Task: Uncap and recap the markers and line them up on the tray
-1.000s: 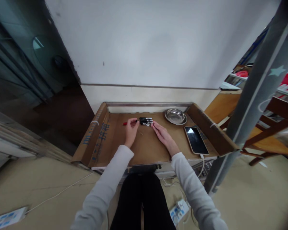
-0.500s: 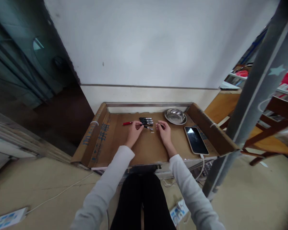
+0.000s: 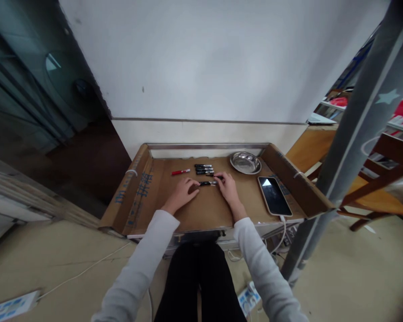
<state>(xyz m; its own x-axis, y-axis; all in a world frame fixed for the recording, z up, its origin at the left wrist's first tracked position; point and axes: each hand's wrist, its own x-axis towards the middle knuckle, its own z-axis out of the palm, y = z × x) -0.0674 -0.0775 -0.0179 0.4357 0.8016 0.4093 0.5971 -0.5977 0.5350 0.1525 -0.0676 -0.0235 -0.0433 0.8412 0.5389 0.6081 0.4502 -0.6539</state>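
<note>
A black-and-silver marker (image 3: pixel 206 183) lies crosswise on the cardboard between my hands. My left hand (image 3: pixel 182 194) is at its left end, thumb and fingers apart, with the fingertips touching or very close to it. My right hand (image 3: pixel 228 188) pinches a small slim black piece (image 3: pixel 217 177) just above the marker's right end; whether it is a cap or another pen part is too small to tell. Several black markers (image 3: pixel 204 169) lie in a stacked row beyond. A red marker (image 3: pixel 180 171) with a white end rests to their left.
The cardboard tray (image 3: pixel 164 197) has raised side flaps. A shiny metal bowl (image 3: pixel 245 163) stands at the back right. Nearer, a phone (image 3: pixel 274 196) lies with a white charging cable (image 3: pixel 283 228) plugged in. A grey metal post (image 3: pixel 347 129) rises at the right.
The marker from my left hand now lies on the cardboard, and that hand has moved left and nearer with its fingers loosened. My right hand has shifted slightly left, towards the marker.
</note>
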